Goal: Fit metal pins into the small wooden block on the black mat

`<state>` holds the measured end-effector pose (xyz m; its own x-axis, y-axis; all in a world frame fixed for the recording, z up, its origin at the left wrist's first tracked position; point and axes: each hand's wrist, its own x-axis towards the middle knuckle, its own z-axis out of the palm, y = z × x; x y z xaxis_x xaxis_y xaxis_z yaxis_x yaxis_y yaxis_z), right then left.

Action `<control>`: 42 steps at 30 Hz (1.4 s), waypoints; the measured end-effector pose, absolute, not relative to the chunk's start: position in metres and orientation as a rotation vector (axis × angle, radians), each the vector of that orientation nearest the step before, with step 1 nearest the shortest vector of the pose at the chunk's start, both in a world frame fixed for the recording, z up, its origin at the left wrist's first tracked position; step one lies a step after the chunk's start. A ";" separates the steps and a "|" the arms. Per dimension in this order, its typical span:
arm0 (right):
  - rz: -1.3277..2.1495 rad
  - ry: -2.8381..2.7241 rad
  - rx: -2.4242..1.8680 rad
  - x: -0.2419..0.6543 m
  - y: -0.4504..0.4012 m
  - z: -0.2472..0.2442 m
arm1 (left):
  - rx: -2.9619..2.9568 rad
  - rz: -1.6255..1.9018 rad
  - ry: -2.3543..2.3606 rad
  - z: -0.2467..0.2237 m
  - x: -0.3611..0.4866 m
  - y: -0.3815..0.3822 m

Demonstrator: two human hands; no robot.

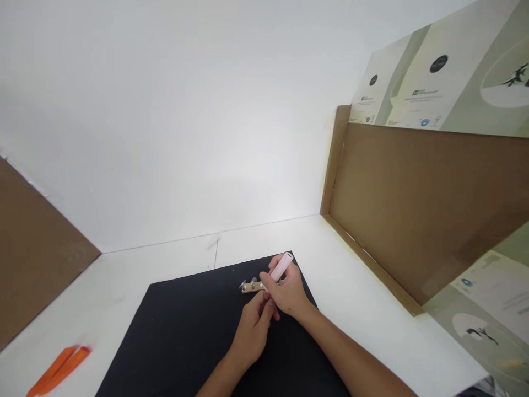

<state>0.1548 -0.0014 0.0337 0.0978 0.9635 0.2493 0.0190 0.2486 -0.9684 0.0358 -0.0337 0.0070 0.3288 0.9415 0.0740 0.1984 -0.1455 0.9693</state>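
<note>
A tan wooden strip (pixel 253 286) with several metal bolts standing in it lies on a black mat (pixel 173 342). My right hand (pixel 289 292) grips a pale pink tool handle (pixel 282 266) over the far end of the strip. The tip of that tool is hidden behind my fingers. My left hand (pixel 254 331) sits just in front, its fingertips against the strip's near end. Part of the strip is hidden under both hands.
The black mat lies on a white table (pixel 355 292). Brown cardboard walls (pixel 413 209) stand at the right and left, with printed sheets (pixel 442 71) above and in front on the right. Orange plastic strips (pixel 58 372) lie at the near left.
</note>
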 end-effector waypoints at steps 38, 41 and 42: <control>0.887 -1.230 -1.047 0.158 -0.001 0.033 | 1.495 0.952 1.048 0.007 0.036 -0.031; 0.869 -1.218 -1.050 0.158 0.000 0.034 | 1.475 0.964 1.097 0.005 0.033 -0.028; 0.865 -1.213 -1.052 0.158 0.000 0.035 | 1.462 0.966 1.110 0.004 0.033 -0.027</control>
